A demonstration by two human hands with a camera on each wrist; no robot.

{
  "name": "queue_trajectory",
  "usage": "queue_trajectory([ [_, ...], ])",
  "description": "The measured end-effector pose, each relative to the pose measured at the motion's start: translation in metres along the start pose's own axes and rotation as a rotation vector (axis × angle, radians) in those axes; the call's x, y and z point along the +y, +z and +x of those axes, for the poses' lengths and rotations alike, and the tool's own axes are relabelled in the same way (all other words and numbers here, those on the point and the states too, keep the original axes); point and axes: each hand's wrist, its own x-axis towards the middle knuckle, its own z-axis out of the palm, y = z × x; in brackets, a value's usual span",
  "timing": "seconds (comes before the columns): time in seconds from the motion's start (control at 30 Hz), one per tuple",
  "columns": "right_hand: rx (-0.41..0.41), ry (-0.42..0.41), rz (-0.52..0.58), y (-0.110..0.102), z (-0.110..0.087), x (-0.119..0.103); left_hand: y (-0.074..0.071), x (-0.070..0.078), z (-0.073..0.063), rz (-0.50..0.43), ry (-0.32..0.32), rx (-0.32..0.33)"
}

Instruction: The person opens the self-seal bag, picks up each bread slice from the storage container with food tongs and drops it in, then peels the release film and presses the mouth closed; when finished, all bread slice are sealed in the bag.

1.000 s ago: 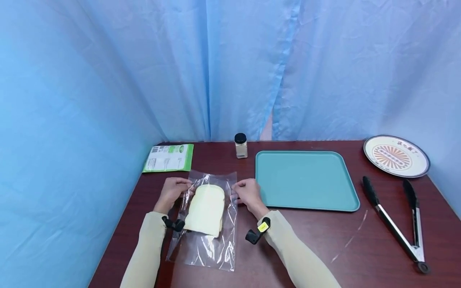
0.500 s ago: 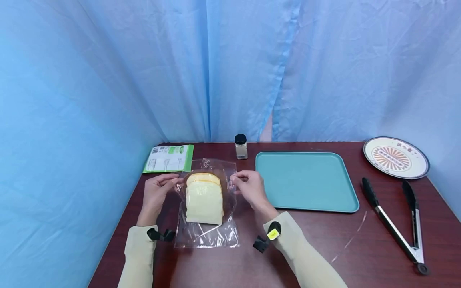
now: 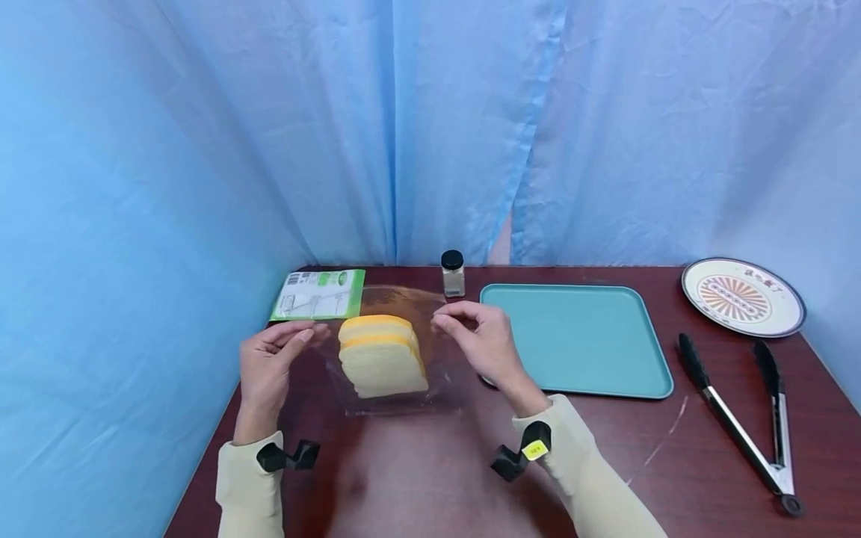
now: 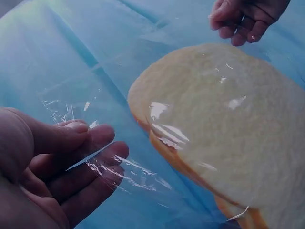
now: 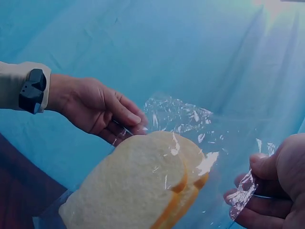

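Note:
Between the two hands hangs a clear plastic bag [image 3: 440, 381] with stacked bread slices [image 3: 383, 366] inside, raised off the table. My left hand [image 3: 272, 366] pinches the bag's left edge between thumb and fingers. On the opposite edge, the right hand [image 3: 484, 344] pinches the film the same way. Up close in the left wrist view, the bread [image 4: 219, 119] shows pale faces and an orange-brown crust through the shiny film. The right wrist view shows the slices [image 5: 138, 176] leaning together, with the film bunched at the right fingers [image 5: 262, 167].
Behind the bag lies a green-and-white packet [image 3: 319, 294], beside a small black-lidded jar [image 3: 453, 274]. A teal tray [image 3: 578, 340] sits to the right. Farther right are a patterned plate [image 3: 743, 297] and black-tipped tongs [image 3: 740, 426]. Blue curtains [image 3: 430, 134] surround the table [image 3: 417, 478].
Both hands have lifted the bag from the table and tilted it, so the slices' top crusts now show. The hands have moved farther apart.

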Motion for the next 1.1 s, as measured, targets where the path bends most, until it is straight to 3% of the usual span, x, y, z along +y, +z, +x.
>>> queue_trajectory([
  [0.1,0.013,-0.029,0.008,-0.003,0.001,-0.004,0.005,0.008,0.0,-0.015,0.052,-0.017],
  [0.27,0.052,-0.084,-0.051,-0.007,-0.004,-0.007,0.013,0.011,-0.002,-0.019,0.078,-0.018],
  [0.67,0.084,-0.184,-0.087,-0.014,-0.015,-0.002,0.019,0.005,-0.018,-0.026,0.124,-0.022],
  [0.93,0.045,-0.146,-0.1,-0.016,-0.017,0.007,0.016,-0.005,-0.026,-0.016,0.111,0.0],
  [1.1,0.039,-0.154,-0.096,-0.017,-0.014,0.004,0.014,-0.002,-0.025,-0.001,0.109,0.001],
])
